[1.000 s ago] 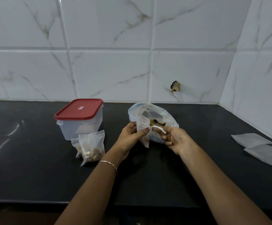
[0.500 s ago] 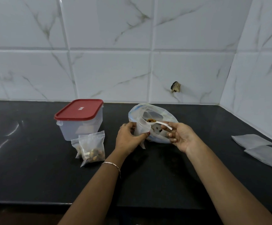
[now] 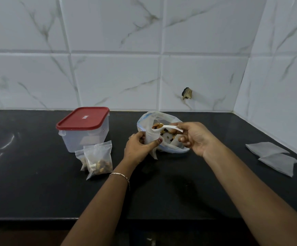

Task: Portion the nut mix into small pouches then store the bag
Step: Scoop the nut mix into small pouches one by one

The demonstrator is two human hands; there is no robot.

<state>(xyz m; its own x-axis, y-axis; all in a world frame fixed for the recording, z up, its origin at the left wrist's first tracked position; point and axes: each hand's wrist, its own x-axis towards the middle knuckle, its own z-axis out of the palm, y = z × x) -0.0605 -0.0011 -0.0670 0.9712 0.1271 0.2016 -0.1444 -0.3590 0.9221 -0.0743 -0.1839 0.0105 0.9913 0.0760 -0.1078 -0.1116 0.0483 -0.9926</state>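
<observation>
A large clear bag of nut mix [image 3: 169,148] lies open on the black counter [image 3: 37,192], mid-table. My left hand [image 3: 138,148] grips a small clear pouch [image 3: 152,139] upright in front of the bag, mouth up. My right hand [image 3: 195,137] pinches a white plastic spoon [image 3: 167,127] loaded with nut mix, its bowl right over the pouch's mouth. Two filled pouches [image 3: 98,158] stand left of my left hand.
A clear box with a red lid [image 3: 83,128] stands behind the filled pouches. Two flat empty pouches [image 3: 275,157] lie at the right, near the tiled side wall. The counter's front edge runs below my forearms.
My right hand has lifted the spoon out of the bag with a load of nuts and brought it over the pouch's mouth. My left hand has raised the pouch slightly.
</observation>
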